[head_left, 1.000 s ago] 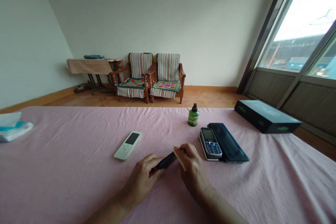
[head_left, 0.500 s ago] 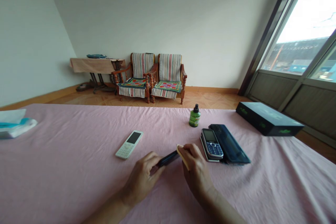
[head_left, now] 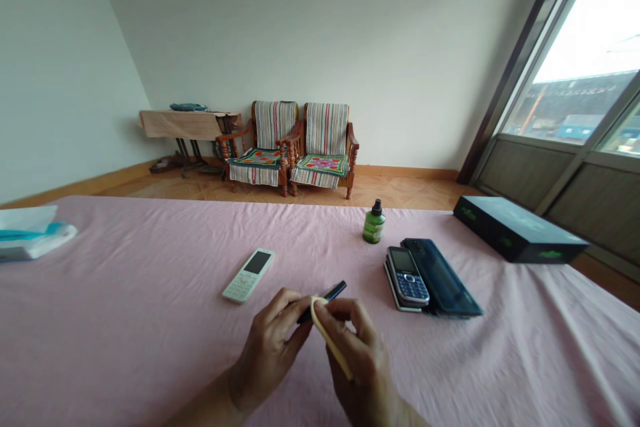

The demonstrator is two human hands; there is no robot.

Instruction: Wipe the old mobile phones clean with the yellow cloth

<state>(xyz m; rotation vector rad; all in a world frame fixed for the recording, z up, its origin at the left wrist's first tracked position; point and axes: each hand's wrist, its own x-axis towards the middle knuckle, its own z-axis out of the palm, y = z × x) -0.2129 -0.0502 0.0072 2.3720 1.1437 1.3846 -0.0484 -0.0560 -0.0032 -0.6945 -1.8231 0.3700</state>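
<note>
My left hand (head_left: pixel 273 340) grips the near end of a thin dark phone (head_left: pixel 336 290), seen nearly edge-on over the cloth. Between the fingers of my right hand (head_left: pixel 357 353) is a thin, pale yellow pad (head_left: pixel 330 340), pressed against the phone close to my left fingertips. Most of the phone's near part is hidden by the fingers and the pad. To the left lies a white keypad phone (head_left: pixel 249 275). On the right a dark blue keypad phone (head_left: pixel 407 277) rests on top of another flat device, against a larger dark blue smartphone (head_left: pixel 445 280).
A green bottle (head_left: pixel 373 222) with a black cap stands beyond my hands. At the right edge sits a black box (head_left: pixel 520 230). A tissue pack (head_left: pixel 37 240) is far left. All rest on a pink cloth (head_left: pixel 150 320); two wooden chairs (head_left: pixel 325 147) stand behind.
My right hand has slid the pad left along the phone toward my left hand, so the phone's far end now shows beyond it. The view has shifted slightly.
</note>
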